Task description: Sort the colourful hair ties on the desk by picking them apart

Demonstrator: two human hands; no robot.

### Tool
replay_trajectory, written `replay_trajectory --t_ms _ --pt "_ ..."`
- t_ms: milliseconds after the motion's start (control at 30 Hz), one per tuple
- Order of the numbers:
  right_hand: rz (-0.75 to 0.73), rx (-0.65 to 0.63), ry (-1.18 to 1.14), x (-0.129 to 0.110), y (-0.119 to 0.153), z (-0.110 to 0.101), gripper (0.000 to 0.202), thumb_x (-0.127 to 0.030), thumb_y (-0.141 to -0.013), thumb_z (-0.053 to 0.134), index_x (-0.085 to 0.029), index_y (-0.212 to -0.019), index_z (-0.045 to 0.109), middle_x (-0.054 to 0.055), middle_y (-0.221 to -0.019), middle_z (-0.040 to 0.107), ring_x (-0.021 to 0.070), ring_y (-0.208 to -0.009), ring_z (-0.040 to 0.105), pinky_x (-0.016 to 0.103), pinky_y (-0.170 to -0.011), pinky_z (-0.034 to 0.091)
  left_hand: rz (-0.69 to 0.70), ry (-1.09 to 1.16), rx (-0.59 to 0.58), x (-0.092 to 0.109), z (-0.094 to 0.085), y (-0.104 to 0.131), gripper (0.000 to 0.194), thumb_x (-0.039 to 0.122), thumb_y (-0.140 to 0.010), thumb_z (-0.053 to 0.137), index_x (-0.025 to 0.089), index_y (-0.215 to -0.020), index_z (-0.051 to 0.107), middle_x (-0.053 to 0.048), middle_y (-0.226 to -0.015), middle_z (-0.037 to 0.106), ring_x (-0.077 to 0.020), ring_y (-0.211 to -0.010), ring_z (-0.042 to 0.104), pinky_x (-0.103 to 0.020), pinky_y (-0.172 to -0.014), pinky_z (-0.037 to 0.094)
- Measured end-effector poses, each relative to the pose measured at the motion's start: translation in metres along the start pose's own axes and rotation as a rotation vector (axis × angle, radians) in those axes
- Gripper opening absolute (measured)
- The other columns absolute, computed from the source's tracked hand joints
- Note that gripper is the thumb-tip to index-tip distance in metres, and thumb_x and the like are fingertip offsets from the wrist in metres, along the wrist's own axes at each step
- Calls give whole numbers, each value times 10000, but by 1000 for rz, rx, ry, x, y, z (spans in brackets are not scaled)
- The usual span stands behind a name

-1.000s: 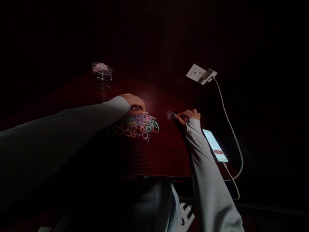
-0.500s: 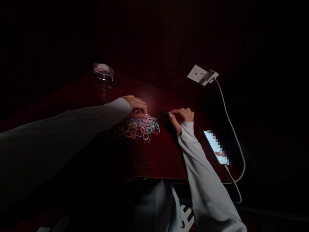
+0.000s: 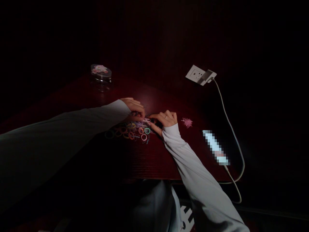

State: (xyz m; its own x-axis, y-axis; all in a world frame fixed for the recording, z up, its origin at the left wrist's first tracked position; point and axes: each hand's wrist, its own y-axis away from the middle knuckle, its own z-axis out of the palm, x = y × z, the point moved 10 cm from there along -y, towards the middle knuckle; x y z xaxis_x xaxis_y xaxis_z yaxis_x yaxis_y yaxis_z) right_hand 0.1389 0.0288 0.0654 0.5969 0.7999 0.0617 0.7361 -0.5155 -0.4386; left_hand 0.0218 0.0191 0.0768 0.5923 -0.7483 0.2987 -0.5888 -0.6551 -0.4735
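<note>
A pile of small colourful elastic hair ties (image 3: 131,131), some of them round rings and others thin bands, lies on the dark red table. My left hand (image 3: 134,107) rests over the far side of this pile, its fingers curled and closed by the thumb. From the right, my right hand (image 3: 166,119) meets it at the pile's right edge, thumb and forefinger closing in a pinch. Something small and pale pink shows between the two hands' fingertips, too small to make out. A little heap of thin pink bands (image 3: 187,122) lies right of my right hand.
A clear jar with a decorated lid (image 3: 101,77) stands at the back left. To the right lies a lit phone (image 3: 216,147), joined by a white cable (image 3: 228,116) to a charger in the wall socket (image 3: 195,74). The table's front edge (image 3: 154,179) runs near my lap.
My right hand has moved left from beside the pile to the left hand's fingertips, uncovering the pink heap on the right. My left hand stays nearly in place.
</note>
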Motion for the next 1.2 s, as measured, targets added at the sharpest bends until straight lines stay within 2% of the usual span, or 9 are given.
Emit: replay_trajectory --t_ms 233,400,500,567,667,800,900,1000,1200 --pt "-19 -28 28 -9 -1 -1 350 -531 -1033 470 -339 -1176 725 17 -882 724 217 -881 534 364 -865 293 8 -18 6 3 0 0 324 470 -984 535 250 -821 709 34 -800 748 -115 -743 602 -258 -754 341" --pt "-20 -8 24 -14 -2 -3 365 -504 -1053 429 -336 -1089 751 11 -852 718 211 -861 535 369 -876 296 9 -14 4 4 1 0 353 495 -985 525 248 -811 709 29 -792 744 -116 -734 594 -260 -752 341" --pt "-20 -22 33 -7 -2 -3 362 -504 -1048 436 -339 -1065 757 18 -846 712 220 -868 539 381 -883 300 -12 -14 -10 1 1 0 333 501 -972 537 256 -845 723 27 -792 740 -122 -740 589 -263 -760 342" --pt "44 -9 66 12 1 -9 369 -508 -1041 438 -331 -1045 762 32 -846 706 235 -887 543 396 -898 303 -27 -15 -6 -1 0 0 317 500 -962 545 261 -865 730 30 -789 736 -123 -738 585 -266 -767 340" --pt "233 68 146 66 17 -33 398 -517 -1029 430 -298 -1027 762 53 -899 715 256 -925 552 417 -928 303 -30 -23 1 -1 -1 0 309 505 -947 553 259 -870 724 37 -794 736 -119 -743 587 -264 -770 336" --pt "518 167 260 155 66 -67 429 -529 -992 438 -242 -1020 755 80 -931 722 279 -956 552 421 -912 301 -16 -26 1 1 -2 1 293 479 -939 553 251 -861 719 35 -802 737 -118 -749 591 -265 -768 335" --pt "709 174 293 209 107 -78 446 -594 -929 492 -235 -936 755 87 -892 726 291 -933 528 426 -874 291 -18 -8 -23 1 -2 1 287 465 -935 547 249 -868 723 31 -808 736 -123 -761 597 -267 -779 339" --pt "749 145 269 228 126 -75 470 -648 -898 518 -240 -885 750 75 -813 710 276 -881 510 433 -866 282 -24 -5 -51 0 0 1 311 496 -932 534 255 -892 726 30 -817 734 -129 -774 602 -272 -795 350" --pt "716 12 254 217 120 -59 547 -722 -893 473 -251 -822 741 66 -809 699 279 -909 514 453 -876 279 -36 -31 -27 -2 0 1 284 440 -950 507 260 -869 710 39 -790 726 -125 -778 614 -272 -792 355"
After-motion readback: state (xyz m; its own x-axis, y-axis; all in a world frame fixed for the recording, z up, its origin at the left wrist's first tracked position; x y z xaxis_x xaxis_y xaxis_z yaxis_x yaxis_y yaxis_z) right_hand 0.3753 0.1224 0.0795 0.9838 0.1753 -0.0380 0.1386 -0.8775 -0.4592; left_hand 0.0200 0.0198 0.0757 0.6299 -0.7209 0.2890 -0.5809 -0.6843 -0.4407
